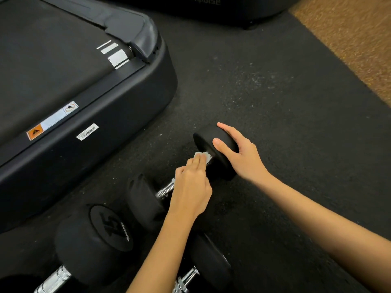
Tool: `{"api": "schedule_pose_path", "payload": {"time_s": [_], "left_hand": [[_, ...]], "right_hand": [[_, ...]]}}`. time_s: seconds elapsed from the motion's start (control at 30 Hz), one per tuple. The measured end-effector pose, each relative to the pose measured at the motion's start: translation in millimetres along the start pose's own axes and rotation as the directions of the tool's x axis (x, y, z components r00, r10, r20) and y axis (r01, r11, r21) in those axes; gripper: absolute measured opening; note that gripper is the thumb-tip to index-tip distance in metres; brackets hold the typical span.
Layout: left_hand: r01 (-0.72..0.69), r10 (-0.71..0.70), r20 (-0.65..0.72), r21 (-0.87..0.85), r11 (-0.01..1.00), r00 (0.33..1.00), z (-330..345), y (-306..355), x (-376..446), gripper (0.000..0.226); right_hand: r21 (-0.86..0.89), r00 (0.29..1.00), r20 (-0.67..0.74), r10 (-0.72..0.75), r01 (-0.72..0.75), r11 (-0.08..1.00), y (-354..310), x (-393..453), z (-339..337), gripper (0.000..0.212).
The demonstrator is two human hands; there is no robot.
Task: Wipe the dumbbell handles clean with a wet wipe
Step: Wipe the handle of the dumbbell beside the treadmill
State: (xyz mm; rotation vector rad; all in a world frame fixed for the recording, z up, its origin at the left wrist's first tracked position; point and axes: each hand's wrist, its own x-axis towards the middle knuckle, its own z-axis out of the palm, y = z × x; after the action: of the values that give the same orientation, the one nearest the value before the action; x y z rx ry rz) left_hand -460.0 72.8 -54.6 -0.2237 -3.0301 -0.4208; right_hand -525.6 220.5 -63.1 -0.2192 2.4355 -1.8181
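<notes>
Nearer dumbbells (93, 244) look unwiped; the far dumbbell's handle (167, 190) is being rubbed with a wet wipe (203, 155) pinched by the left hand (191, 187), while the right hand (239, 153) is curled over its head (211, 144).

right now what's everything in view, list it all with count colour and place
dumbbells: at least three, black heads with chrome handles, on the floor at centre and bottom left; a fourth may show at the bottom edge
wet wipe: one, white, on the handle of the centre dumbbell
treadmill: one, black with stickers, upper left
rubber mat: one, black speckled, under everything
carpet: one strip, tan, upper right
dark machine base: one, black, top edge
left hand: presses the wet wipe onto the handle
right hand: grips the far head of the centre dumbbell
</notes>
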Motion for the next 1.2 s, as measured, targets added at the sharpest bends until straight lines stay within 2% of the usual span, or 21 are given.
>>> {"api": "schedule_pose_path", "payload": {"time_s": [0.17,0.33,0.43,0.5,0.6,0.77,0.9,1.07,1.2], "left_hand": [[0.027,-0.026,0.073,-0.013,1.000,0.997,-6,-9,-2,0.064],[0.077,-0.077,-0.005,0.017,0.997,0.997,12,-12,6,0.056],[0.126,-0.132,-0.151,-0.052,0.991,0.980,24,-10,7,0.047],[0.118,-0.123,-0.203,-0.036,0.992,0.971,28,-9,8,0.042],[0.132,-0.132,-0.205,-0.017,0.991,0.970,30,-7,8,0.041],[0.059,-0.025,-0.167,0.198,0.978,0.986,33,-14,-7,0.066],[0.062,-0.022,-0.133,0.307,0.950,0.991,31,-5,-6,0.070],[0.094,-0.065,-0.112,0.275,0.957,0.992,35,5,13,0.068],[0.020,0.018,-0.133,0.283,0.959,0.991,29,-13,-13,0.067]], "right_hand": [[0.004,1.000,-0.007,0.006,-0.006,1.000,0,0,2,0.048],[0.001,1.000,-0.005,0.004,-0.004,1.000,0,1,2,0.049],[-0.014,1.000,-0.004,0.007,-0.007,1.000,0,2,3,0.050],[-0.017,1.000,-0.009,0.008,-0.008,1.000,-1,3,4,0.050],[-0.015,1.000,-0.014,0.008,-0.008,1.000,-2,7,6,0.049],[-0.024,1.000,-0.006,0.012,-0.012,1.000,-2,10,4,0.048],[-0.043,1.000,-0.015,0.011,-0.011,0.999,-3,6,7,0.048],[-0.037,1.000,0.007,0.009,-0.009,0.999,-3,6,4,0.048],[-0.022,1.000,0.003,0.015,-0.015,1.000,1,3,2,0.047]]}}
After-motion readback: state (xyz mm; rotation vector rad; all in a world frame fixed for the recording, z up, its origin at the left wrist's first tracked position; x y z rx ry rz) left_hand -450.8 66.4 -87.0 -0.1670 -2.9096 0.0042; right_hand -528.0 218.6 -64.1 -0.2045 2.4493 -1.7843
